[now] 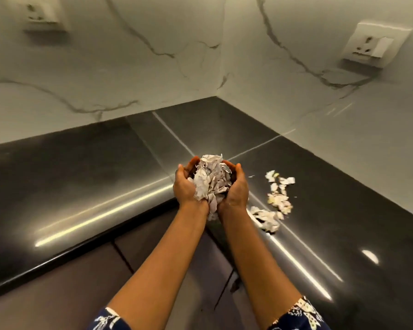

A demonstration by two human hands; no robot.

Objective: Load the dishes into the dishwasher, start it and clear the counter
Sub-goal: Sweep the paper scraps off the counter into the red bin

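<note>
L hand (187, 186): cupped, palm up and inward, fingers curled round the left side of the paper wad (211, 182). How hard it grips, I can't tell from my feed.

R hand (236, 189): mirror of L, cupped, fingers curled round the right side of the same wad. Heels of both hands nearly meet under it; a tail of paper hangs between the wrists.

Paper wad: torn, crumpled whitish scraps w/ faint print, heaped in the two-hand bowl, held over the front edge of the counter (81, 182) at its inside corner.

Loose scraps (275, 201): second lot, lying on the counter just right of R hand in a curved trail, w/ a few tiny flecks apart from it.

Counter: dark, glossy, L-shaped.

Handling, my est.: v. light, soft, no stiffness, not fragile. The mass won't slip, but single bits could shed thru finger gaps or at the wrists. Best hold is under and around, palms closed as a bowl, w/ a gentle squeeze to compact. For the loose scraps, the glossy top should let bits slide, so I'd sweep them w/ the hand's edge into a pile, then scoop at the counter edge.

Other: marble-look wall (129, 67), socket (377, 44) on the right wall, cabinet fronts (165, 258) below, patterned sleeves (301, 315).

Dishwasher, dishes: not in view.
</note>
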